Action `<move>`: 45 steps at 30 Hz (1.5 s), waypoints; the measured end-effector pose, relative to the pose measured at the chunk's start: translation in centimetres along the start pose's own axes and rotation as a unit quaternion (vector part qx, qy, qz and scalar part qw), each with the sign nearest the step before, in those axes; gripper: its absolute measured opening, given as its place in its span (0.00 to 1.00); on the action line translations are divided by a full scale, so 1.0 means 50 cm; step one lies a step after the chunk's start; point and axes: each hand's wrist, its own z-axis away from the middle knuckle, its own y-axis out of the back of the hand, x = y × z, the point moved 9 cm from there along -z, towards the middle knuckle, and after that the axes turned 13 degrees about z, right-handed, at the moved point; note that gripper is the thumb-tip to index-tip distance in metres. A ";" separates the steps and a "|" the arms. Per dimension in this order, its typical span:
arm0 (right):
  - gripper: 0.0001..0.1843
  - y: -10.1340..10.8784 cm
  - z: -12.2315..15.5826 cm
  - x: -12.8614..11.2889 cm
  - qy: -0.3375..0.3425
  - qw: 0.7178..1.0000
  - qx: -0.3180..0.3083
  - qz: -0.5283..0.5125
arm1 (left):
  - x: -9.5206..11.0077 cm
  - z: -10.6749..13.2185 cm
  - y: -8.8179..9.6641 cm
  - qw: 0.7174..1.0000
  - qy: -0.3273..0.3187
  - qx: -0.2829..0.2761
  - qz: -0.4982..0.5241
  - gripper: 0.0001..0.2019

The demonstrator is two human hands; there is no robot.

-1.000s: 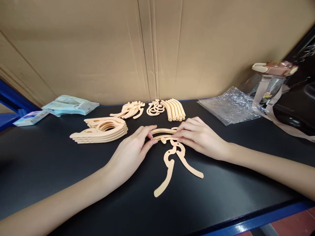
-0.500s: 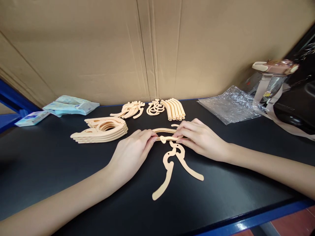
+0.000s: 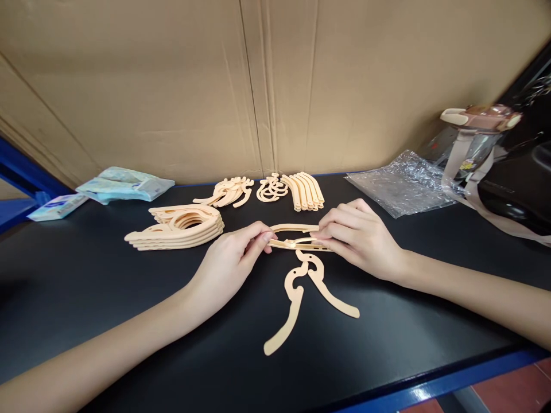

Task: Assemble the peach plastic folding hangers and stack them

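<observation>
The black counter (image 3: 387,344) ends at a blue edge (image 3: 417,393) slanting across the lower right, its smooth surface spreading below both forearms. At mid-frame the left hand (image 3: 232,252) pinches one end of a curved beige frame (image 3: 289,244); the right hand's (image 3: 361,241) grip closes on the other. Two flat hooked pieces (image 3: 284,330) lie just below. A beige stack (image 3: 185,236) sits left of centre, creased cardboard (image 3: 172,86) stands behind, and a crinkled clear bag (image 3: 400,189) and strapped bottle (image 3: 482,121) crowd the right.
</observation>
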 end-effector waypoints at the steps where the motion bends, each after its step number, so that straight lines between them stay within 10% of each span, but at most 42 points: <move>1: 0.12 0.000 0.000 -0.002 0.002 1.000 0.000 0.001 | 0.001 0.000 -0.002 1.000 0.000 -0.004 0.016 0.16; 16: 0.03 0.060 0.017 0.041 -0.083 0.987 0.135 -0.013 | -0.004 -0.004 0.022 0.990 -0.011 0.058 0.129 0.10; 24: 0.07 0.015 0.009 0.019 -0.012 0.998 0.049 0.031 | -0.015 -0.019 0.008 0.974 0.006 0.010 0.225 0.09; 38: 0.10 0.017 0.014 -0.011 0.042 0.998 0.048 0.022 | 0.001 -0.009 -0.019 0.973 0.052 -0.049 0.218 0.12; 45: 0.10 0.028 0.016 -0.022 0.065 0.993 0.077 0.055 | -0.005 0.019 -0.045 0.929 0.163 -0.075 0.323 0.15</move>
